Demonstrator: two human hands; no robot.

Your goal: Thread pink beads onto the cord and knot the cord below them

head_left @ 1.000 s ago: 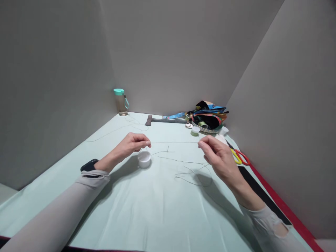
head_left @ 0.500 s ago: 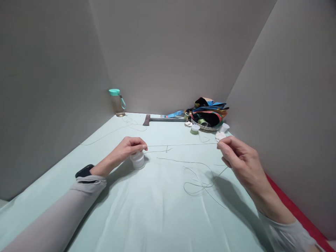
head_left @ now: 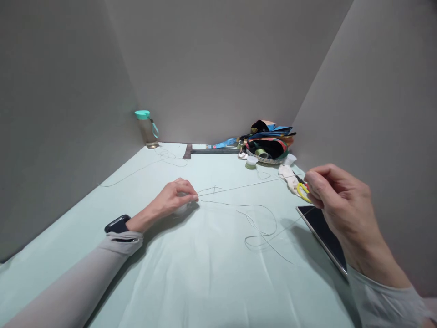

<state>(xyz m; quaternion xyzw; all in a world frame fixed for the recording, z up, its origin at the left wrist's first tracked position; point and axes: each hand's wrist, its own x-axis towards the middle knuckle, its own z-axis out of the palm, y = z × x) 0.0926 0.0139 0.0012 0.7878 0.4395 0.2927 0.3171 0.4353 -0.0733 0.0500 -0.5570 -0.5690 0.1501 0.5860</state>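
Note:
A thin pale thread (head_left: 252, 184) runs taut between my two hands above the pale green table cloth (head_left: 205, 264). My left hand (head_left: 174, 198) rests low on the cloth, fingers curled over a small white spool (head_left: 180, 209) that it mostly hides, and pinches the thread's left end. My right hand (head_left: 336, 200) is raised at the right, fingers pinched shut on the thread's other end. Loose loops of thread (head_left: 259, 228) lie on the cloth between the hands.
A teal-capped bottle (head_left: 147, 129) stands in the far left corner. A hammer (head_left: 205, 151), a heap of coloured ribbons (head_left: 269, 145) and a small tub (head_left: 251, 162) lie at the back. Yellow-handled scissors (head_left: 302, 191) and a dark tablet (head_left: 322, 230) sit near my right hand.
My right hand has pulled the thread farther right and up, lengthening the taut span. My left hand has dropped onto the spool and covers it. The view has shifted slightly right.

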